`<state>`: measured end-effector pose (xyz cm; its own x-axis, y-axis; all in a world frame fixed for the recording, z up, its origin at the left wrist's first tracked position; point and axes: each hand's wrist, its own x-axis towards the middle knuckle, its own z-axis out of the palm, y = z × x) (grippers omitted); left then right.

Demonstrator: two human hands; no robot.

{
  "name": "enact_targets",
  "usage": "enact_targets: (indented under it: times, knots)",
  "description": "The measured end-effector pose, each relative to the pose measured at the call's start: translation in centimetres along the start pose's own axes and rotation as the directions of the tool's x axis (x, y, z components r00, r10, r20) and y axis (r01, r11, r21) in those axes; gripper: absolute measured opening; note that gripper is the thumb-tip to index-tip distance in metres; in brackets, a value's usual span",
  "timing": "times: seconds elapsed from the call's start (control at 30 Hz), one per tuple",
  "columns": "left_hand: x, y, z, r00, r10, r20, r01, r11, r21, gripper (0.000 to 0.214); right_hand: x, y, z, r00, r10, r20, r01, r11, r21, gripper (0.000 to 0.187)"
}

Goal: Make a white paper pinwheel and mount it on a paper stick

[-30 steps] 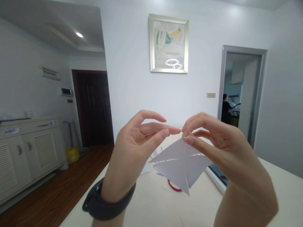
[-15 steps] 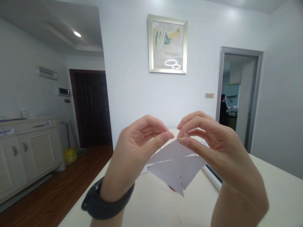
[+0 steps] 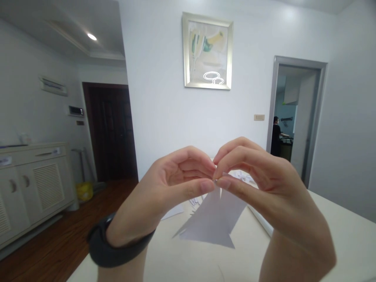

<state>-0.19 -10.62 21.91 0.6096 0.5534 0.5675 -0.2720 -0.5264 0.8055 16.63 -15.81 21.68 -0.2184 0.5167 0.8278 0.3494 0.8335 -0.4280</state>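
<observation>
A white paper piece [image 3: 210, 219] with slits and pointed corners hangs over the table, held by its top. My right hand [image 3: 258, 180] pinches that top between thumb and fingertips. My left hand [image 3: 176, 180], with a black band [image 3: 117, 246] on the wrist, has its thumb and fingertips closed at the same spot, against the right fingertips. The very top of the paper is mostly hidden by the fingers.
Below the hands is a cream table [image 3: 182, 262]. On it, behind the paper, lie a white sheet [image 3: 173, 212], sheets with line drawings [image 3: 242, 176] and a white-edged flat object [image 3: 261, 221]. A person [image 3: 275, 137] stands beyond the doorway at right.
My left hand has moved right and its fingertips now meet the right hand's at the paper's top. The paper has turned and hangs lower; its slits show less.
</observation>
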Motion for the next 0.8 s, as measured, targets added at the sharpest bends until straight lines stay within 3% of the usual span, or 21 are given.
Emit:
enact_targets:
  times: [0.3,0.8]
  knots:
    - [0.18,-0.18,0.06,0.999,0.023,0.037,-0.021,0.998,-0.056,0.015,-0.07,0.34,-0.30,1.000,0.010,0.030,-0.009,1.000,-0.012,0.006]
    - [0.15,-0.08,-0.38,0.999,-0.014,0.041,0.012,0.999,0.049,0.018,-0.01,0.70,-0.41,0.999,-0.009,0.040,0.011,0.999,-0.051,0.009]
